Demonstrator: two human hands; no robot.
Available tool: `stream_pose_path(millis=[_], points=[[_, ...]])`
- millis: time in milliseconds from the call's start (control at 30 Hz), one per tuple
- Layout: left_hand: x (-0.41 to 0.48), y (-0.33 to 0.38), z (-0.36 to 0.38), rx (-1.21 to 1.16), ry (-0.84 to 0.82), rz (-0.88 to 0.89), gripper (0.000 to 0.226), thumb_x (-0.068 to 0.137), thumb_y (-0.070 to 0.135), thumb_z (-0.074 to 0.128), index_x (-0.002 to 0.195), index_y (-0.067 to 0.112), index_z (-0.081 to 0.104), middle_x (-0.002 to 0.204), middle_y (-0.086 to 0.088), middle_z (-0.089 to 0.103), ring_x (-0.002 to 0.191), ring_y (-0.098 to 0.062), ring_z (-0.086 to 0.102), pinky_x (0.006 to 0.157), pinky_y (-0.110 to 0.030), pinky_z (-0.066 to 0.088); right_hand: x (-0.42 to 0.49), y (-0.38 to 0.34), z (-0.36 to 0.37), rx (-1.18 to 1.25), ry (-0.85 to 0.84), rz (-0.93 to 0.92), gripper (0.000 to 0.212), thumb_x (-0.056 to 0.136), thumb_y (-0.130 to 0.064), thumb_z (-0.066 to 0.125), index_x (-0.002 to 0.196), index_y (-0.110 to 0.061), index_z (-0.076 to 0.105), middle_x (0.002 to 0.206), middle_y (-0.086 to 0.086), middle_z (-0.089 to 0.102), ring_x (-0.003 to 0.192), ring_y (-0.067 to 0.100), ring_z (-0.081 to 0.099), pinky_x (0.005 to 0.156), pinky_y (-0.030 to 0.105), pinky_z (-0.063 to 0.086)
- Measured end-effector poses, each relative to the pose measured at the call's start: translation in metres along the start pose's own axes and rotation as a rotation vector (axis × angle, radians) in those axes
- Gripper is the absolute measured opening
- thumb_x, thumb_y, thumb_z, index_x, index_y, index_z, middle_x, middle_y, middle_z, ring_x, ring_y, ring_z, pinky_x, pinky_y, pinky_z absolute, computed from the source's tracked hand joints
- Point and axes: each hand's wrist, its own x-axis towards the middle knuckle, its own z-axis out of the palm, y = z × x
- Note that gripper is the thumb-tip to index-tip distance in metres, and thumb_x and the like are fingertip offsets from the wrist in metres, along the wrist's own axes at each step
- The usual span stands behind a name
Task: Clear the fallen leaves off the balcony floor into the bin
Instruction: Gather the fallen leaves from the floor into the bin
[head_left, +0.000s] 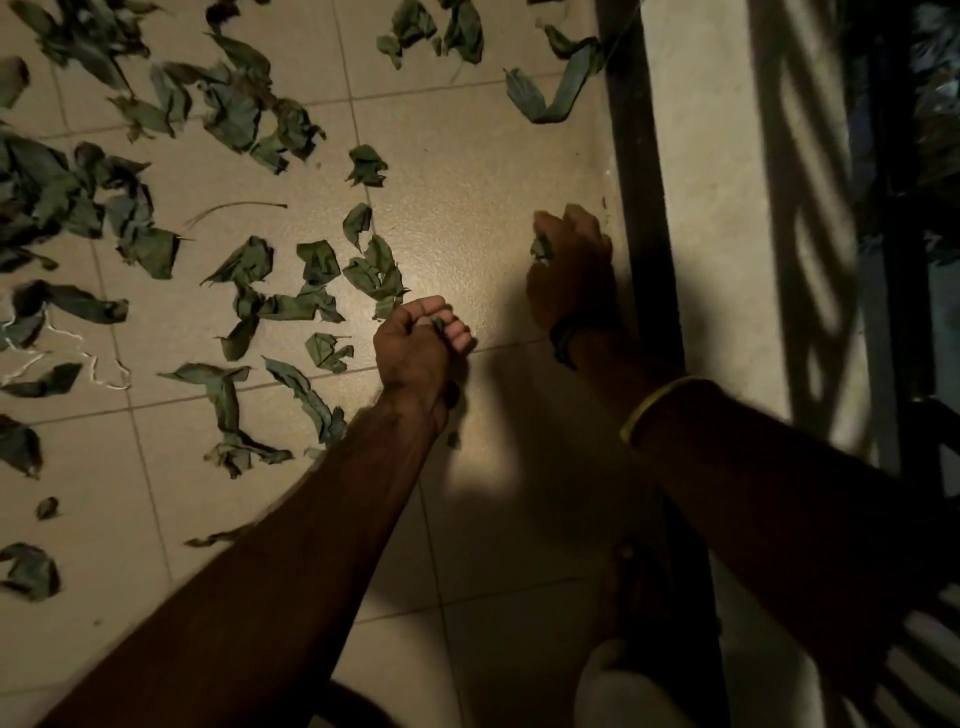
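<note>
Here, right hand (571, 265) pinching a leaf (540, 248) beside the rail (639, 171) | left hand (421, 343) gripping leaf scraps (439, 326) | leaves (244, 270) littering tiled floor (467, 171) leftward.

Pale glazed floor tiles (467, 218), faintly pebbled, with a soft sheen under the light. Limp, crumpled, matt green leaves (249, 265). Thin white string (67, 343) at left. Dark matt metal rail (639, 171) at right. Yellow rubbery wristband (654, 402); dark strap (563, 332).
</note>
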Motion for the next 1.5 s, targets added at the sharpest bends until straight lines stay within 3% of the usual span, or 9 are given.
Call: stream_pose_path(millis=[167,400,533,700,833,900,1133,1400,1500], points=[[-0.009,-0.011,-0.022,-0.103,0.031,-0.046,0.027,0.098,-0.013,0.033,0.11,-0.004,0.056,0.082,-0.015,0.054,0.066,-0.021,0.05,0.062,-0.033,0.049,-0.019,0.024,0.007,-0.082,-0.052,-0.069,0.021,0.097,-0.015,0.049,0.096,-0.012,0.069,0.099,0.001,0.061,0.087,0.016,0.059,0.074,0.03,0.054],[-0.04,-0.016,-0.046,0.026,0.031,-0.055,0.029,0.1,-0.002,0.038,0.116,0.0,0.061,0.095,-0.015,0.065,0.079,-0.023,0.061,0.063,-0.025,0.052,-0.118,-0.041,0.014,0.526,-0.236,0.137,0.024,0.076,-0.014,0.081,0.079,-0.028,0.062,0.073,-0.008,0.069,0.072,0.011,0.069,0.065,0.028,0.057],[-0.049,-0.02,-0.07,0.046,0.038,-0.085,0.029,0.094,0.01,0.047,0.113,0.002,0.068,0.107,-0.017,0.071,0.098,-0.03,0.068,0.088,-0.038,0.056,-0.164,-0.073,0.023,0.653,-0.296,0.113,0.012,0.083,-0.009,0.071,0.082,-0.02,0.075,0.08,-0.008,0.071,0.08,0.013,0.069,0.075,0.03,0.056],[-0.046,-0.024,-0.108,-0.03,0.219,-0.076,0.026,0.101,0.0,0.038,0.093,0.008,0.061,0.074,-0.007,0.059,0.064,-0.015,0.056,0.056,-0.026,0.054,-0.162,-0.061,0.028,0.468,-0.189,0.155,0.014,0.084,-0.023,0.064,0.091,-0.018,0.077,0.087,-0.001,0.073,0.082,0.015,0.068,0.073,0.032,0.057],[-0.04,-0.037,-0.129,-0.094,0.192,-0.061,0.023,0.104,0.007,0.037,0.099,0.009,0.059,0.071,-0.004,0.055,0.062,-0.017,0.054,0.073,-0.044,0.057,-0.144,-0.051,0.053,0.121,-0.332,0.03,0.057,0.084,-0.024,0.068,0.139,-0.025,0.055,0.135,0.004,0.049,0.114,0.017,0.051,0.095,0.03,0.044],[-0.04,-0.046,-0.137,-0.111,0.206,-0.037,0.023,0.103,0.003,0.036,0.097,0.008,0.057,0.072,-0.005,0.054,0.062,-0.016,0.054,0.073,-0.043,0.056,-0.153,-0.052,0.07,-0.021,-0.404,-0.16,0.071,0.081,-0.024,0.071,0.146,-0.031,0.045,0.135,0.009,0.041,0.116,0.026,0.046,0.095,0.036,0.045],[-0.056,-0.065,-0.166,-0.118,0.234,-0.029,0.024,0.103,0.001,0.038,0.095,0.009,0.059,0.084,-0.007,0.06,0.072,-0.016,0.061,0.067,-0.029,0.061,-0.167,-0.035,0.085,-0.003,-0.196,-0.077,0.017,0.092,-0.011,0.058,0.089,-0.012,0.075,0.096,0.01,0.066,0.09,0.029,0.061,0.072,0.029,0.041],[-0.084,-0.049,-0.161,-0.025,0.087,-0.072,0.023,0.098,0.004,0.044,0.11,-0.008,0.06,0.095,-0.02,0.062,0.087,-0.027,0.06,0.066,-0.028,0.053,-0.238,-0.092,0.049,0.296,-0.307,-0.065,0.012,0.087,-0.019,0.069,0.096,-0.024,0.064,0.088,-0.004,0.071,0.082,0.016,0.066,0.068,0.033,0.055],[-0.092,-0.047,-0.165,-0.014,0.068,-0.036,0.022,0.101,0.015,0.049,0.106,-0.003,0.06,0.093,-0.015,0.06,0.086,-0.023,0.058,0.067,-0.028,0.051,-0.25,-0.103,0.051,0.291,-0.307,-0.061,0.012,0.095,-0.015,0.06,0.091,-0.015,0.07,0.088,0.001,0.072,0.079,0.009,0.059,0.07,0.007,0.043]])
